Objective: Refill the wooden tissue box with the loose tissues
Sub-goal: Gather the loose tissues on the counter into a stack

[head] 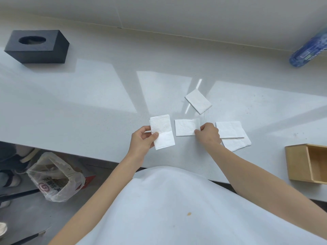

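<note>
I am at the gathering stage; nothing has reached the wooden box (307, 163) yet. Its open cavity faces me at the tabletop's (88, 103) near right edge, well right of my right hand (208, 132), and the visible part shows no tissues inside.

Left hand (143, 138): thumb and fingers (155, 135) pinch a small stack of tissues (162, 131), gripped at its left edge. At least two sheets overlap in it; I cannot count more.

Right hand: thumb and fingertips close on the right edge of one flat tissue (185, 127) lying between my two hands. It looks flat on the tabletop, not lifted.

Left to collect:
- Two overlapped tissues (231, 135) just right of the right hand, partly hidden by it.
- One tilted tissue (198, 101) beyond the right hand, apart from the others.

Judgement: gathering is under halfway, with the held stack and the pinched sheet secured and three sheets loose. After that, the full stack must be squared and carried right to the box.

A black box (37, 46) with an oval slot sits far beyond the left hand; whether it caps the wooden one I cannot tell. A blue bottle (309, 50) lies far right, beyond the right hand.
</note>
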